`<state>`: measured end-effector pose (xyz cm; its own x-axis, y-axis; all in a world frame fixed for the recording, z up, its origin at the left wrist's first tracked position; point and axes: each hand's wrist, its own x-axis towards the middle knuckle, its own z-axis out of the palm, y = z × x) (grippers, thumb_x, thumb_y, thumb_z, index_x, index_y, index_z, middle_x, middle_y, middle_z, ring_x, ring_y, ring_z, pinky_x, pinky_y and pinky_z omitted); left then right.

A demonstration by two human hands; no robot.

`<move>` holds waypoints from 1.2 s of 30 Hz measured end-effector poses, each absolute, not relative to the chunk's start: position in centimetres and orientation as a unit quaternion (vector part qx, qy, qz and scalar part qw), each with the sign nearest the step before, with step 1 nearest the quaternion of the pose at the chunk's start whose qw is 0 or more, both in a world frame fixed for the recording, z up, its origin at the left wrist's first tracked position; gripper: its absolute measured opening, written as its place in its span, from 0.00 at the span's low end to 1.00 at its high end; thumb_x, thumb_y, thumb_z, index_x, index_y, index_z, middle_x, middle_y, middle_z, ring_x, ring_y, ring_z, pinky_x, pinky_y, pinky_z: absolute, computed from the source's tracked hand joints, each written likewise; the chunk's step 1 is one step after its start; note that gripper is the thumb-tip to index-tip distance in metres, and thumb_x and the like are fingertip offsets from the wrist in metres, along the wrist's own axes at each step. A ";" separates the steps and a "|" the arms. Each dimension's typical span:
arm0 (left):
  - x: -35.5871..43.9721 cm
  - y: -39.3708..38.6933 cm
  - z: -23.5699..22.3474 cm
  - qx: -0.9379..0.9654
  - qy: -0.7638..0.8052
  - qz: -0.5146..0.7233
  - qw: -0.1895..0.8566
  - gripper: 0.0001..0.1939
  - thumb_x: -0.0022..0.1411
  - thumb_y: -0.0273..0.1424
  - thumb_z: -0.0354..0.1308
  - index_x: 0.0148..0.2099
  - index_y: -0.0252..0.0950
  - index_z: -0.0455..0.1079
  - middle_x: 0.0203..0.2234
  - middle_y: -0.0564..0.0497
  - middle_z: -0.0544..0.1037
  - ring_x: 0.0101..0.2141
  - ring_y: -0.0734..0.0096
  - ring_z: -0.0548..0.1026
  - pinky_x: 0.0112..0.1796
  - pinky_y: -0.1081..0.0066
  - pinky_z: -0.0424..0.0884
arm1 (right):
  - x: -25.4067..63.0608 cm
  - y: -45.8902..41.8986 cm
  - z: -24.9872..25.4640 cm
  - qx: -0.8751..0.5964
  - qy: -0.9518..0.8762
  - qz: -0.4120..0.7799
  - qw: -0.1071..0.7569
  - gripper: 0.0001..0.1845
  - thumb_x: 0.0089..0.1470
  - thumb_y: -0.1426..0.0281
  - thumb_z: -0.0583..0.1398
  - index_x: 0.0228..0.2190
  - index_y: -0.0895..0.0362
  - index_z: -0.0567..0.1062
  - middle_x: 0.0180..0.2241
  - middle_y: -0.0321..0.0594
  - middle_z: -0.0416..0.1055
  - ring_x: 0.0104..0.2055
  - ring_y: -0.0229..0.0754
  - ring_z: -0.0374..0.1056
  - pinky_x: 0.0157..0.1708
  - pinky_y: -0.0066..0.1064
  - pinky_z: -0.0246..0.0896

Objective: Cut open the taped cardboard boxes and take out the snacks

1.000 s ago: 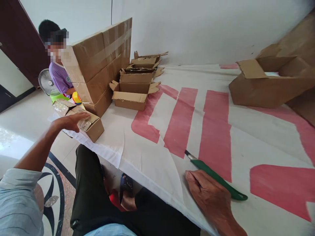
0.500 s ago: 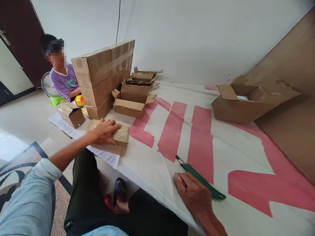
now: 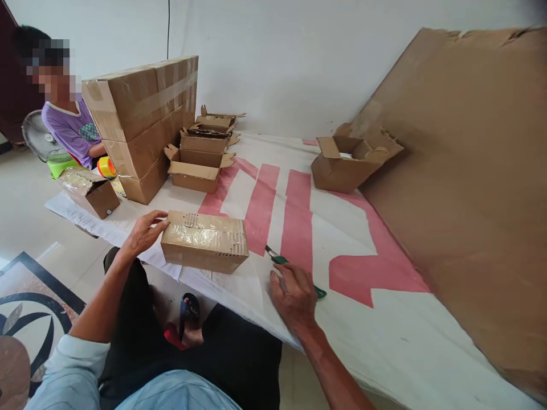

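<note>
A taped cardboard box (image 3: 205, 242) lies at the near edge of the cloth-covered table, its long side towards me. My left hand (image 3: 145, 230) is at its left end, fingers stretched out with the tips against the corner, not wrapped round it. My right hand (image 3: 297, 293) lies over a green-handled knife (image 3: 320, 292), its fingers curled across the handle. The blade points away to the left, towards the box. Part of the handle and the undersides of the fingers are hidden.
Taped boxes (image 3: 137, 119) form a tall stack at the left, with several open cartons (image 3: 194, 171) beside it. Another box (image 3: 92, 191) sits at the table's left end, near a person in purple (image 3: 70, 128). An open carton (image 3: 342, 171) and a large cardboard sheet (image 3: 461, 171) are at the right.
My left hand has slid from the box's top to its left end. My right hand has moved from beside the knife onto its handle. The view has swung right.
</note>
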<state>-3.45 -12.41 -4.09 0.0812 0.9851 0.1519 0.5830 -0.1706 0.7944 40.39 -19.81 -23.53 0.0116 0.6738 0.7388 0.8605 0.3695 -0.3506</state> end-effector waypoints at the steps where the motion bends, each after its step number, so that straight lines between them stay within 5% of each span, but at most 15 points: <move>1: -3.6 -12.6 -4.7 0.657 0.567 0.375 0.326 0.23 0.70 0.51 0.67 0.53 0.39 0.85 0.50 0.41 0.90 0.51 0.48 0.87 0.52 0.55 0.83 | 40.5 -19.8 -23.6 -0.569 -0.688 -0.111 0.437 0.14 0.77 0.64 0.60 0.50 0.55 0.86 0.47 0.52 0.84 0.50 0.58 0.78 0.55 0.50 0.72; 9: -3.1 -11.9 -5.3 0.607 0.510 0.437 0.424 0.26 0.55 0.52 0.80 0.48 0.40 0.86 0.44 0.45 0.92 0.47 0.52 0.89 0.49 0.59 0.82 | 42.9 -19.9 -23.8 -0.675 -0.653 -0.096 0.330 0.20 0.72 0.58 0.59 0.54 0.58 0.82 0.50 0.59 0.79 0.52 0.65 0.70 0.50 0.52 0.67; 16: -2.7 -11.3 -5.1 0.619 0.495 0.427 0.435 0.26 0.51 0.47 0.84 0.47 0.40 0.83 0.57 0.41 0.90 0.53 0.50 0.90 0.49 0.61 0.84 | 44.0 -19.8 -23.2 -0.682 -0.654 -0.041 0.323 0.10 0.70 0.63 0.58 0.44 0.53 0.78 0.39 0.49 0.75 0.44 0.57 0.67 0.44 0.44 0.62; 21: -1.4 -11.5 -5.3 0.610 0.494 0.435 0.442 0.28 0.46 0.47 0.87 0.42 0.40 0.81 0.57 0.41 0.89 0.54 0.47 0.89 0.53 0.57 0.84 | 42.3 -19.1 -21.1 -0.690 -0.575 0.064 0.435 0.15 0.70 0.55 0.58 0.43 0.52 0.77 0.40 0.47 0.77 0.42 0.54 0.72 0.40 0.43 0.65; 27: 0.0 -12.9 -5.5 0.601 0.476 0.470 0.437 0.23 0.53 0.48 0.84 0.39 0.39 0.82 0.55 0.39 0.90 0.59 0.45 0.86 0.63 0.51 0.82 | 36.0 -19.2 -17.0 -0.570 -0.468 0.335 0.587 0.27 0.72 0.41 0.60 0.48 0.51 0.79 0.31 0.38 0.78 0.32 0.48 0.74 0.36 0.41 0.73; 36: 0.0 -14.0 -7.4 0.615 0.461 0.476 0.427 0.22 0.55 0.46 0.83 0.42 0.37 0.84 0.64 0.37 0.85 0.63 0.44 0.84 0.48 0.63 0.87 | 33.6 -20.8 -14.1 -0.555 -0.505 0.299 0.590 0.25 0.72 0.44 0.60 0.48 0.52 0.81 0.34 0.38 0.79 0.34 0.47 0.73 0.36 0.39 0.73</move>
<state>0.01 -14.05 -7.41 0.1221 0.9737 0.1924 0.1595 -0.2105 0.9645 33.63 -20.82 -14.10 0.3119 0.9126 0.2643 0.2076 0.2060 -0.9563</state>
